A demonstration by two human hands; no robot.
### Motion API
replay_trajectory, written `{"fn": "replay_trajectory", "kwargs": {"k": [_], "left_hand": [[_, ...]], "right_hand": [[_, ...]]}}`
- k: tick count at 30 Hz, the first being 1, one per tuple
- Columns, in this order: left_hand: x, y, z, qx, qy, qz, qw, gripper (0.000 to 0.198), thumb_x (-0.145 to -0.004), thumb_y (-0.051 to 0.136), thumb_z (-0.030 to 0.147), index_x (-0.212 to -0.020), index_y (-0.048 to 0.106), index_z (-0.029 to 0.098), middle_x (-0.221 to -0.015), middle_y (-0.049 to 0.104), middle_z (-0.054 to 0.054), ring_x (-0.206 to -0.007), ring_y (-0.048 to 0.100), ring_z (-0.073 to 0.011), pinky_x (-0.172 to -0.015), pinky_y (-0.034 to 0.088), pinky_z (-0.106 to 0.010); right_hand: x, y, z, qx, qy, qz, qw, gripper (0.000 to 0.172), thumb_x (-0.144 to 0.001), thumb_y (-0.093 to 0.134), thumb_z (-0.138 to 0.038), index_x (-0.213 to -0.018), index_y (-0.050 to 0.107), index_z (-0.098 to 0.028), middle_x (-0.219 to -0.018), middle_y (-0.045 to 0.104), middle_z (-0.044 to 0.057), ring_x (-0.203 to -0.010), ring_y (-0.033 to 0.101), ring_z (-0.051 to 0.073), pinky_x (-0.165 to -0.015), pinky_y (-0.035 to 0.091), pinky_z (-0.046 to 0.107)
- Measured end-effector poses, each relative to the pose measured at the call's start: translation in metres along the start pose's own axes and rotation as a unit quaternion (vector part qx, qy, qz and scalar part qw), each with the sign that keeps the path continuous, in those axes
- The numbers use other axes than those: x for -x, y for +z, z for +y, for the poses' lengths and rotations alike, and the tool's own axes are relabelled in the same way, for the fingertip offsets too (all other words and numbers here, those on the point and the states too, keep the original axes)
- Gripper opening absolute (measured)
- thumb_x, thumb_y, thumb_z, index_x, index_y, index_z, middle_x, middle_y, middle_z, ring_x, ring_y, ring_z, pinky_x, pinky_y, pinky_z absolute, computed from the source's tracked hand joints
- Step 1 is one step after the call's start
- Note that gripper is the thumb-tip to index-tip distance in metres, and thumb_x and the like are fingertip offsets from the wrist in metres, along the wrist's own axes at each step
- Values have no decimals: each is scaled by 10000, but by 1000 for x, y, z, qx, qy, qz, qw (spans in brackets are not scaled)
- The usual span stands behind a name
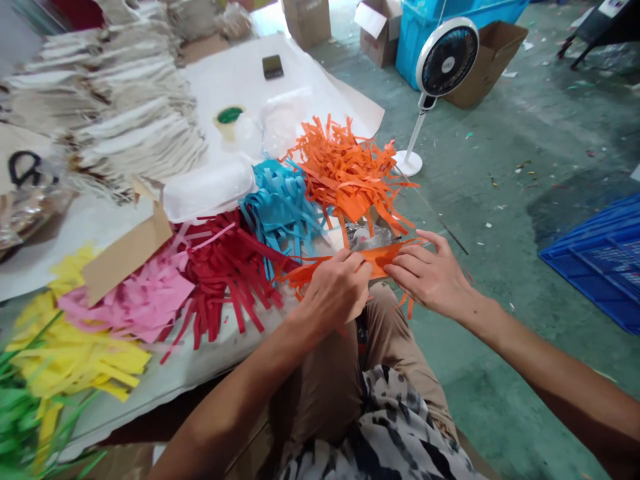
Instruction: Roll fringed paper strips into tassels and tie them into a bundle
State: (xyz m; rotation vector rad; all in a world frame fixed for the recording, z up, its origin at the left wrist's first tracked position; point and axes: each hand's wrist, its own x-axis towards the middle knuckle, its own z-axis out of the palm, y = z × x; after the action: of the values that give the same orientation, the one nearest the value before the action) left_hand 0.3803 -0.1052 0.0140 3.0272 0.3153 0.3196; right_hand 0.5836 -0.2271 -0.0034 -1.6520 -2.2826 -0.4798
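Observation:
Above my lap, a fringed orange paper strip (383, 259) stretches between both hands. My left hand (340, 283) is closed around it, with orange strands hanging out past the wrist side. The fingers of my right hand (425, 270) pinch the strip's other end. Just beyond lies a heap of orange fringe (347, 170) at the table edge. Beside it are blue fringe (280, 207) and dark red fringe (225, 273). Pink fringe (135, 297), yellow fringe (75, 353) and green fringe (23, 420) continue along the table to the left.
Stacked off-white cloth bundles (135, 100) fill the table's far left. A white plastic tray (210, 190), a cardboard piece (127, 253) and a dark phone-like device (273, 67) lie on the white table. A standing fan (447, 63) and a blue crate (600, 260) stand right.

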Motion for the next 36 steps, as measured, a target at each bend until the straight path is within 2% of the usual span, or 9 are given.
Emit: {"fn": "replay_trajectory", "kwargs": {"k": [3,8,14,16,19,21,28,32,36], "left_hand": [[3,0,-7,-17,24,11,1000,127,-1005,591,223,-968,682,143,-1013,702,-124,-988,648,-272,-877,585,-404],[5,-2,-14,-47,71,-13,996,144,-1017,548,128,-1010,691,138,-1004,727,-108,-992,676,-250,-835,583,-358],[4,-3,-11,-17,-10,19,1000,186,-1044,598,307,-949,693,179,-991,756,-71,-991,694,-250,-766,582,-361],[8,-1,-5,-31,-18,19,999,135,-1027,622,248,-935,692,178,-988,756,-67,-990,693,-247,-733,575,-351],[20,2,4,-39,14,14,999,110,-990,623,102,-1034,706,159,-1046,759,-76,-979,690,-221,-740,572,-327],[31,2,8,-21,14,23,999,166,-989,637,113,-1133,705,160,-1091,757,-80,-980,684,-211,-763,573,-323],[52,-9,0,71,-115,87,987,144,-1031,627,201,-959,752,210,-996,788,-33,-955,684,-196,-822,550,-349],[55,-11,1,125,-182,94,971,115,-1015,671,270,-959,757,216,-1022,793,-31,-1014,687,-217,-946,538,-415],[55,-8,5,149,-235,107,955,145,-1018,656,254,-915,750,215,-1030,762,-45,-1030,653,-222,-933,535,-408]], "right_hand": [[1,0,0,-17,20,13,1000,157,-1067,584,-219,-1049,740,-225,-1014,801,8,-995,685,178,-1251,268,510],[-5,-2,-3,-65,44,4,997,198,-1031,657,-391,-1058,743,-215,-1069,794,37,-1092,677,240,-1253,245,568],[-8,8,-6,-35,30,57,997,151,-1045,602,-199,-1006,738,-253,-966,791,-28,-1008,663,185,-1244,282,537],[-6,8,-7,-35,27,65,997,184,-1053,581,-175,-1013,736,-266,-956,790,-43,-999,665,174,-1250,278,531],[1,0,-10,-61,41,17,997,198,-1059,577,-203,-1035,743,-308,-987,802,-48,-1043,673,191,-1260,249,555],[5,-7,-11,-95,72,-12,993,178,-1047,596,-231,-1031,756,-307,-1008,806,-30,-1092,671,221,-1248,242,581],[0,-19,-11,-191,169,-93,962,164,-1041,584,-303,-961,717,-248,-976,774,23,-1121,626,266,-1191,245,585],[-11,-17,-7,-188,167,-123,960,156,-1030,576,-316,-931,667,-236,-928,741,36,-1100,615,279,-1168,256,577],[-15,-14,3,-203,143,-151,957,189,-1014,617,-404,-937,666,-239,-948,732,33,-1092,615,287,-1147,264,578]]}}
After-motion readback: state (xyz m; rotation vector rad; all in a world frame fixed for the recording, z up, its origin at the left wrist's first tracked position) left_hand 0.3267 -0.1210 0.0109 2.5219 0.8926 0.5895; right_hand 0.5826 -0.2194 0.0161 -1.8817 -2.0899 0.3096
